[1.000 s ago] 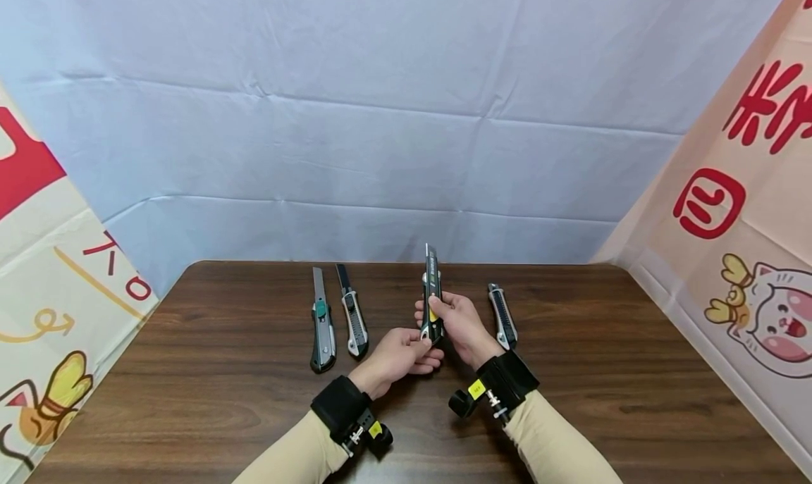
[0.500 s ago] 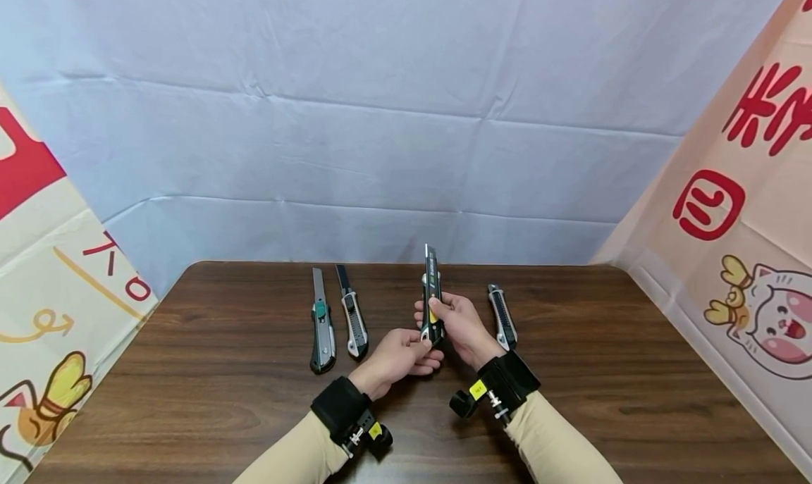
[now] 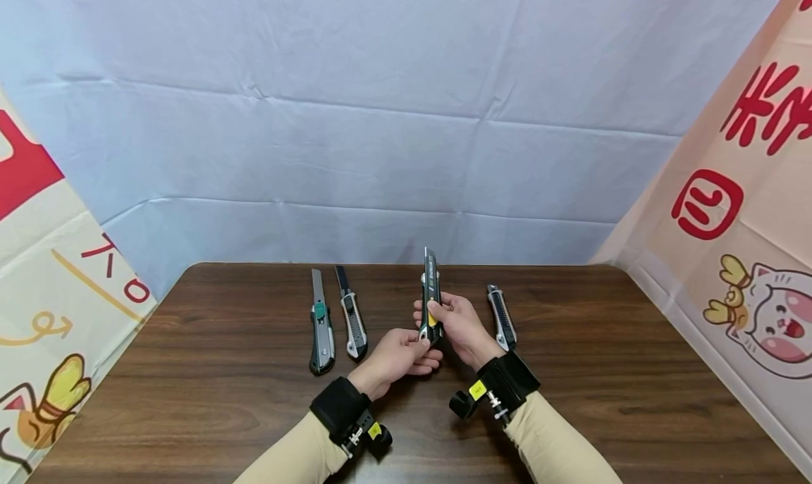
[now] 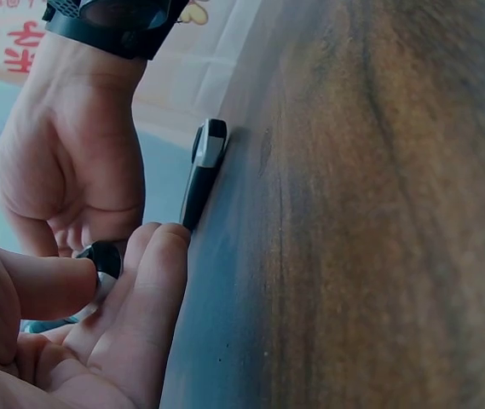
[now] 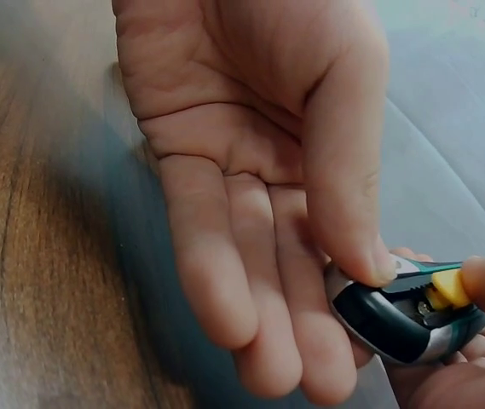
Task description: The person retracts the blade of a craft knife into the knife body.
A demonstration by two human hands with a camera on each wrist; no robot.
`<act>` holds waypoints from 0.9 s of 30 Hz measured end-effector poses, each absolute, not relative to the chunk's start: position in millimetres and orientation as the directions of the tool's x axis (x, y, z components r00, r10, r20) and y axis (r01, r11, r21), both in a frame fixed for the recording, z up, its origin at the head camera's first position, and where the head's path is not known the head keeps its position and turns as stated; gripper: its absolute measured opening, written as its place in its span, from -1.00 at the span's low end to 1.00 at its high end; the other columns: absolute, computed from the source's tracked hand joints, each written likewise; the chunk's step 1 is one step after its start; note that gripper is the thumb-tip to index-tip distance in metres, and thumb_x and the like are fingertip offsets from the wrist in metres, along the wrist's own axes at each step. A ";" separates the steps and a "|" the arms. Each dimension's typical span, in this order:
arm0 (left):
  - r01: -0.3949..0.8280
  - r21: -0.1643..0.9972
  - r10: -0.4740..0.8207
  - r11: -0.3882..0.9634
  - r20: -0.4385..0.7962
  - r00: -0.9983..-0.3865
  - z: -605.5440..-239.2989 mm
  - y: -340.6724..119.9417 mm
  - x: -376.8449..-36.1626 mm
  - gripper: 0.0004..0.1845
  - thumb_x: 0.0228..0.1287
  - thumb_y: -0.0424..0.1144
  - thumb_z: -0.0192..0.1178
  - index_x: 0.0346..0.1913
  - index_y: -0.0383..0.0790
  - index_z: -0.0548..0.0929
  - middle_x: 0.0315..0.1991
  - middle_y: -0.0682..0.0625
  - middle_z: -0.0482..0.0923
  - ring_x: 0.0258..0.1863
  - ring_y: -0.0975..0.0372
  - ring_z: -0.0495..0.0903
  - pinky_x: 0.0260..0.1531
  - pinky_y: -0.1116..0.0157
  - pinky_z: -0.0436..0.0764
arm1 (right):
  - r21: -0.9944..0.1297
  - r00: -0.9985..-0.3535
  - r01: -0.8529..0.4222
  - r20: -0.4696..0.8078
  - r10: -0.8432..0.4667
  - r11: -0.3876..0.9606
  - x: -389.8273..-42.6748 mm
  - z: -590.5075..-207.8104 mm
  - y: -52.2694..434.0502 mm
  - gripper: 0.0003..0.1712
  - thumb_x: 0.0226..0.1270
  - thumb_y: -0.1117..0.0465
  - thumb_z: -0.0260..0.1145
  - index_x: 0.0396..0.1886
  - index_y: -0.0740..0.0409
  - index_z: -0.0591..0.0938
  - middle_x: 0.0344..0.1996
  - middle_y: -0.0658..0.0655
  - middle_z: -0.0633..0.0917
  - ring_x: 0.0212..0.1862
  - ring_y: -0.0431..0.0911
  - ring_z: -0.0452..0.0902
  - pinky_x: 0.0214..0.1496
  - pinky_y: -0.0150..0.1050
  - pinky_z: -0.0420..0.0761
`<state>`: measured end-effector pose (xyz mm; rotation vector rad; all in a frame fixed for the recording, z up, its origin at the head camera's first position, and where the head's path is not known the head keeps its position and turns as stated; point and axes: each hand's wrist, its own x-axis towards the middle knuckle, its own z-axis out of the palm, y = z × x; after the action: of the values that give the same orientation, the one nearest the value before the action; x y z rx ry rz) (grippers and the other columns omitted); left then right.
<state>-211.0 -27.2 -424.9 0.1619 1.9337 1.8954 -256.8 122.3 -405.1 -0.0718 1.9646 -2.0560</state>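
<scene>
Over the middle of the table, both hands share one black utility knife, its short blade pointing up and away. My left hand pinches the butt end between thumb and fingers. My right hand grips the body from the right, its thumb on the yellow slider in the right wrist view. The left hand fills much of that view, its thumb tip on the butt end. In the left wrist view the knife's rounded end shows under the left thumb; the rest is mostly hidden.
Left of the hands lie a utility knife with a green slider and one with a black blade. A silver-and-black utility knife lies to the right. A pale cloth hangs behind the wooden table.
The held knife's tip dips very slightly. Both hands keep their hold in the same place, and the other knives stay put.
</scene>
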 end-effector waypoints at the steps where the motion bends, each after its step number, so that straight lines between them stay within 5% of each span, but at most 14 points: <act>1: -0.210 0.976 0.372 0.061 -0.218 -0.902 -424.9 -27.1 -211.1 -0.66 0.51 -0.35 -0.07 0.16 -0.52 0.52 -0.10 -0.29 0.70 -0.21 0.21 0.73 -0.12 0.25 0.74 | -0.984 -0.955 0.177 -0.166 -0.247 -0.022 -256.9 -405.2 122.4 -0.53 0.58 0.28 -0.05 0.35 0.46 0.30 0.23 0.44 0.50 -0.01 -0.13 0.66 0.16 -0.23 0.65; 27: -0.221 0.975 0.356 0.026 -0.215 -0.909 -426.0 -26.7 -211.1 -0.63 0.54 -0.30 -0.08 0.20 -0.49 0.49 -0.07 -0.26 0.69 -0.13 0.16 0.73 -0.09 0.26 0.73 | -0.984 -0.942 0.176 -0.160 -0.296 -0.029 -257.9 -401.9 126.7 -0.54 0.58 0.29 -0.06 0.37 0.38 0.29 0.29 0.42 0.45 0.04 -0.15 0.64 0.18 -0.24 0.64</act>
<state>-211.1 -26.7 -426.0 0.1374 1.9087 1.9386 -257.9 126.7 -401.9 -0.1264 1.9285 -2.0401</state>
